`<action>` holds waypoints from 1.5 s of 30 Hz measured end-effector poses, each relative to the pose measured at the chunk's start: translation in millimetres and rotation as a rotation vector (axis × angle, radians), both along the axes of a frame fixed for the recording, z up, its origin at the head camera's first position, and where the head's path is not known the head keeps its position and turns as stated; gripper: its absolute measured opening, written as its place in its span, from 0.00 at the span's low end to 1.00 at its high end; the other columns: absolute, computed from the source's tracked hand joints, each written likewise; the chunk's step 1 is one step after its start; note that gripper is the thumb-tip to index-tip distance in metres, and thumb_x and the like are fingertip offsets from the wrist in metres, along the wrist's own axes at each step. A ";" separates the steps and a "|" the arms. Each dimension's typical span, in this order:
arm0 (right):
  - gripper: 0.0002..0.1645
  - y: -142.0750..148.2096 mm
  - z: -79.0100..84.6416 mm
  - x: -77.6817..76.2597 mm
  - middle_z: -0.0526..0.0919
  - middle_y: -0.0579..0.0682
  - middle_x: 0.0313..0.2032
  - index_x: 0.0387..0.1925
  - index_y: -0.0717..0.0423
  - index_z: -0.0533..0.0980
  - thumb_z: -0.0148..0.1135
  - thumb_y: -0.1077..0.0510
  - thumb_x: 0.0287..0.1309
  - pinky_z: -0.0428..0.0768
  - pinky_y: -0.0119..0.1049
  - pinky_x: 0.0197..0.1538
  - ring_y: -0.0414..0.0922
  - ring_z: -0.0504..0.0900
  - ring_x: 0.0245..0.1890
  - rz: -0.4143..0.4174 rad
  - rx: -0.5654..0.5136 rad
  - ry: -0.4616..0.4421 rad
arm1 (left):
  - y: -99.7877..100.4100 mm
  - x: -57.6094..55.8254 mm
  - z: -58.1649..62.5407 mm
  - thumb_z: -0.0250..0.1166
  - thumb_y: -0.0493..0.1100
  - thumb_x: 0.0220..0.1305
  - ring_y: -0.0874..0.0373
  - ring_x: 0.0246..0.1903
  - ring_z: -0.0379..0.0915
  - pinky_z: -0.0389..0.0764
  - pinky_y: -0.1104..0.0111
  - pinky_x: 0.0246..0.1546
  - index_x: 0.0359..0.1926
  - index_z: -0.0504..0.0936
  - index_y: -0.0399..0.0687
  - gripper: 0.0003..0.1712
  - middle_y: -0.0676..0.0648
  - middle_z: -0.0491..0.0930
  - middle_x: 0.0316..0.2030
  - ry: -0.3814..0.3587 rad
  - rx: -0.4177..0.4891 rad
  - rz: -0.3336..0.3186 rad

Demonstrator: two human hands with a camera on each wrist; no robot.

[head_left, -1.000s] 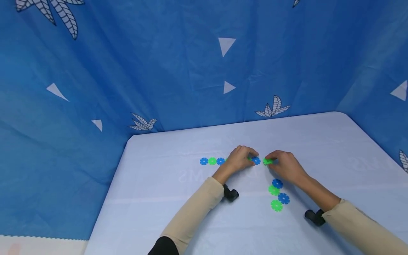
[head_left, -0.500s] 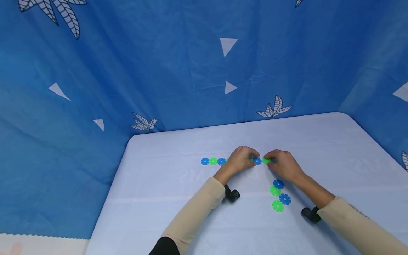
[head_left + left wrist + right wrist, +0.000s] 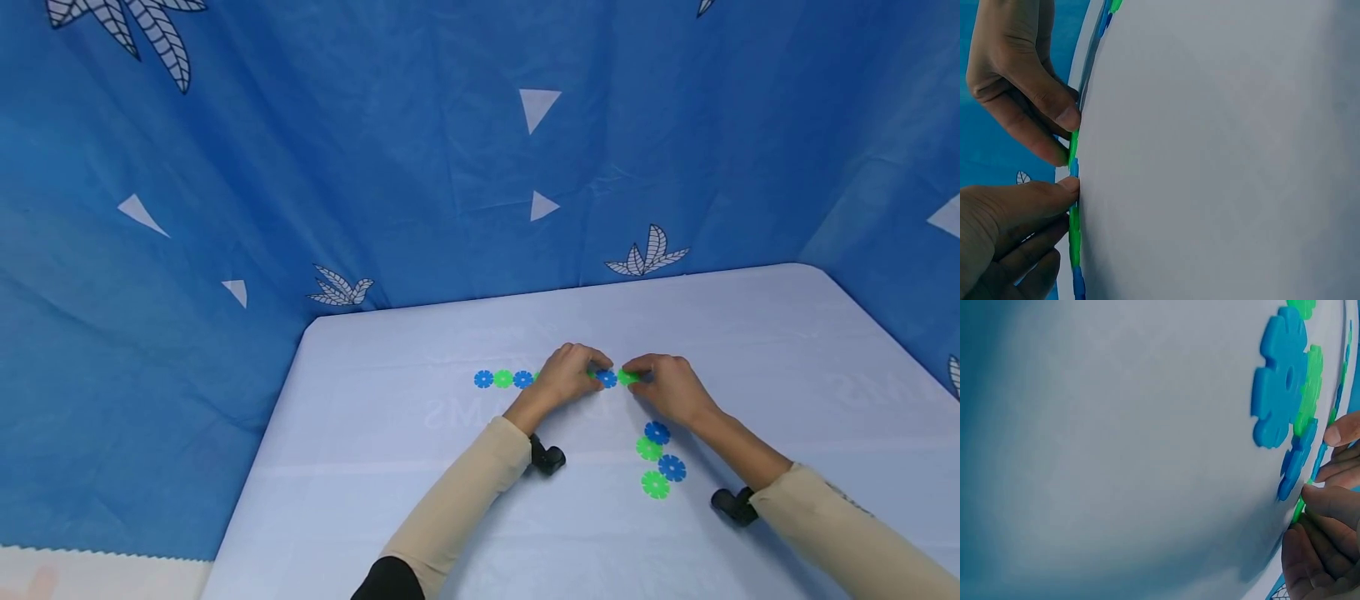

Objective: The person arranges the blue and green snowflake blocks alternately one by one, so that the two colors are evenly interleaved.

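A straight row of notched plastic discs, blue and green by turns, lies on the white table, its left end at a blue disc [image 3: 483,379]. Part of the row is hidden by my left hand [image 3: 562,372], whose thumb and fingers pinch the blue disc [image 3: 607,379] at the right end. My right hand [image 3: 671,387] pinches a green disc [image 3: 627,377] by its edge, right against that blue one. In the left wrist view the green disc [image 3: 1074,147] meets the blue disc edge to edge, both seen nearly side-on.
Nearer the front, below my right hand, lie loose discs: a blue one [image 3: 657,432], a green one [image 3: 649,448], another blue one [image 3: 672,467] and another green one [image 3: 656,485]. A blue patterned curtain [image 3: 450,167] hangs behind the table [image 3: 375,500].
My right hand has brought the green disc leftward, closing the gap to the blue disc at the row's end. My left hand keeps its place on the row.
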State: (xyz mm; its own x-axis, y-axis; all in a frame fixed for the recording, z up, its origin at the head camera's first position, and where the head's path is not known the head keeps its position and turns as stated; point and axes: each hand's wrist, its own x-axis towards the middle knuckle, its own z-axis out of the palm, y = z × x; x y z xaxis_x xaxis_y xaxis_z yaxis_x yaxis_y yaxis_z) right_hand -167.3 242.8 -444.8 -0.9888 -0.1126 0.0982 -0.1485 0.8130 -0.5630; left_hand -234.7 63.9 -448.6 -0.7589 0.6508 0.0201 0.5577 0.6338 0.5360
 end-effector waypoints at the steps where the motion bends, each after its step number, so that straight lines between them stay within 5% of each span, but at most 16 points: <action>1: 0.18 -0.1 -0.1 -0.2 0.84 0.65 0.45 0.48 0.70 0.81 0.68 0.69 0.53 0.76 0.58 0.53 0.64 0.79 0.50 0.000 0.000 0.002 | -0.3 -0.1 0.4 0.74 0.39 0.57 0.64 0.54 0.76 0.72 0.76 0.55 0.51 0.87 0.48 0.19 0.54 0.84 0.49 0.000 0.001 -0.002; 14: 0.23 3.5 9.1 7.2 0.81 0.68 0.50 0.54 0.70 0.77 0.66 0.65 0.57 0.78 0.58 0.51 0.64 0.80 0.49 -0.015 -0.043 -0.058 | -1.1 -0.6 -0.5 0.73 0.39 0.58 0.65 0.54 0.76 0.72 0.76 0.56 0.51 0.86 0.48 0.19 0.54 0.84 0.49 -0.007 0.009 -0.009; 20: 0.24 13.2 17.1 21.1 0.80 0.68 0.52 0.56 0.67 0.77 0.66 0.63 0.59 0.82 0.53 0.45 0.62 0.82 0.44 -0.029 -0.067 -0.088 | -0.5 0.0 0.9 0.73 0.39 0.58 0.64 0.54 0.75 0.71 0.74 0.56 0.51 0.86 0.48 0.19 0.54 0.84 0.50 -0.011 -0.002 -0.008; 33: 0.20 17.5 18.1 57.9 0.83 0.59 0.50 0.51 0.61 0.82 0.69 0.63 0.54 0.82 0.39 0.39 0.51 0.82 0.42 0.083 -0.081 -0.133 | 0.0 0.5 1.5 0.73 0.40 0.58 0.64 0.54 0.76 0.72 0.75 0.54 0.52 0.86 0.49 0.19 0.54 0.84 0.50 0.000 -0.023 -0.006; 45: 0.21 22.9 4.9 73.7 0.83 0.56 0.51 0.51 0.59 0.83 0.69 0.65 0.53 0.80 0.51 0.48 0.57 0.79 0.54 0.136 -0.033 -0.120 | 8.0 -1.8 8.5 0.75 0.41 0.56 0.63 0.55 0.75 0.72 0.74 0.56 0.53 0.85 0.48 0.21 0.53 0.84 0.51 -0.052 0.049 -0.025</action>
